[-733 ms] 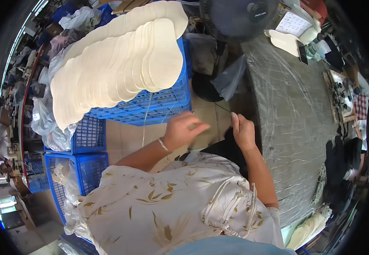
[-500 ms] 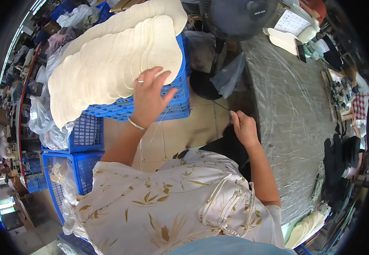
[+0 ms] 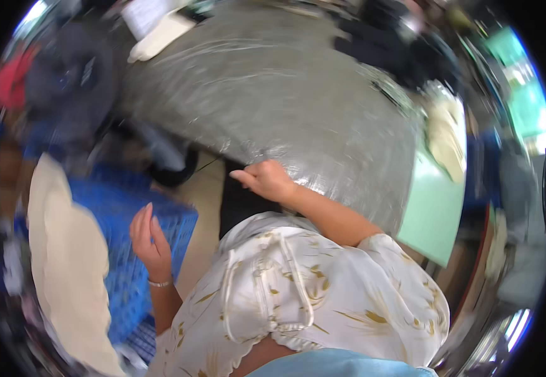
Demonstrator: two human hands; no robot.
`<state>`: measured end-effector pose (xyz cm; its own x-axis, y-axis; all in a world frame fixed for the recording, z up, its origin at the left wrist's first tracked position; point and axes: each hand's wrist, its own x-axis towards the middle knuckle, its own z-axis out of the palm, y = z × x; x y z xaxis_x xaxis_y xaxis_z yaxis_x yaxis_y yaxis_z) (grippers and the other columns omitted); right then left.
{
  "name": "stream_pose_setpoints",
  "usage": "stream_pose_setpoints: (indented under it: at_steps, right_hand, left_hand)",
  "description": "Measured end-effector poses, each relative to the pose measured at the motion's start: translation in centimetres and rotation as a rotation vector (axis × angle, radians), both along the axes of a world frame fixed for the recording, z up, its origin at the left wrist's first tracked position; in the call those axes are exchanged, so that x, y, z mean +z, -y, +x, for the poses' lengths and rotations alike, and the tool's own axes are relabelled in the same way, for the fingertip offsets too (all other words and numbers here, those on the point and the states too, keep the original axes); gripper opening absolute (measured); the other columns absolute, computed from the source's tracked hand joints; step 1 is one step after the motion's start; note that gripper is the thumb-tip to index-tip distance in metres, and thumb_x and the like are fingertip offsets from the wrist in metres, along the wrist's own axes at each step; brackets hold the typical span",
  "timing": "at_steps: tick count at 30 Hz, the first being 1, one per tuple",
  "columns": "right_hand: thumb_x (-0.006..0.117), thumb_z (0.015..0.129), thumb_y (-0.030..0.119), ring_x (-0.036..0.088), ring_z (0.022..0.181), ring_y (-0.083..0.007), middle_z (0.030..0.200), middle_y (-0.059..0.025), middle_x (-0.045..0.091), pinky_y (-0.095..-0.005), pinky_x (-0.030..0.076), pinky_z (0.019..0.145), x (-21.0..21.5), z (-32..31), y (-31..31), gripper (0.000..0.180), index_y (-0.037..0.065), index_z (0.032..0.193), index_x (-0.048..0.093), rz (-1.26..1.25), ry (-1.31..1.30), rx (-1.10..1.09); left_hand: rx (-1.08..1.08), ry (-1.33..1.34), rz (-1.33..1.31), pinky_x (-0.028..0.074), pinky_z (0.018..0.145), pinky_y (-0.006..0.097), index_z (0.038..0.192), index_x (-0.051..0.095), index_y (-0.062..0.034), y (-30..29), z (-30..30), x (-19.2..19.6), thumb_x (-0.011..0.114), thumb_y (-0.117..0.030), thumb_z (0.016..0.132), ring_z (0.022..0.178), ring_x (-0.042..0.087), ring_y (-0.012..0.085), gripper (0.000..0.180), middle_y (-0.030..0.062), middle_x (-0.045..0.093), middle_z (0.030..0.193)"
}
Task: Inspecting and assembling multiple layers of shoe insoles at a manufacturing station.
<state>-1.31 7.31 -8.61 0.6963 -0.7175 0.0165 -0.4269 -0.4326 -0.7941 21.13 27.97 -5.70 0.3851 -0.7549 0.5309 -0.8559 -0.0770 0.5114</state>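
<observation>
A grey table fills the view ahead; the right hand, loosely curled and holding nothing, rests at its edge. The left hand, open and empty, hovers over a blue crate beside cream sheets.

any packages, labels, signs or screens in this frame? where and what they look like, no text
Frame is motion-blurred; no screen or sign can be made out.
White sheet of paper: top left on the grey table, rectangular, print too blurred to tell.
Blue crate: lower left, beside the left hand, lattice-walled plastic, holding cream flat pieces.
Right hand rests at the table edge.
</observation>
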Motion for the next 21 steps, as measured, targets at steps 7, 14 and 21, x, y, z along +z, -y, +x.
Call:
stream_pose_setpoints:
  at_steps: [7,14,21]
  right_hand:
    - [0.064,0.083,0.013,0.064,0.081,-0.0280,0.094,-0.0118,0.066,-0.0340,0.051,0.072,-0.3,-16.1,-2.0,0.012,0.002,0.083,0.067,-0.133,0.205,-0.648]
    - [0.068,0.080,0.020,0.046,0.120,-0.0347,0.137,-0.0204,0.042,-0.0399,0.040,0.098,-1.4,-28.3,-6.4,0.052,0.004,0.125,0.050,-0.560,-0.079,-1.336]
    - [0.065,0.081,0.032,0.042,0.125,-0.0301,0.137,-0.0162,0.043,-0.0528,0.027,0.106,-2.5,-28.5,-6.7,0.052,0.005,0.123,0.051,-0.399,-0.367,-1.344]
  left_hand:
    - [-0.472,-0.304,0.256,0.034,0.103,0.038,0.136,0.036,0.0037,10.6,-7.2,-1.7,0.055,-0.006,0.088,0.123,0.044,0.0323,0.053,0.0203,0.044,0.134]
    - [-0.841,-0.076,0.198,0.034,0.102,0.042,0.132,0.038,0.0069,18.1,-15.1,-2.4,0.059,-0.007,0.086,0.121,0.045,0.0373,0.052,0.0240,0.045,0.132]
    - [-0.833,0.235,0.140,0.029,0.105,0.047,0.135,0.035,0.0059,21.6,-19.3,-6.0,0.061,-0.021,0.085,0.126,0.040,0.0400,0.062,0.0238,0.042,0.136]
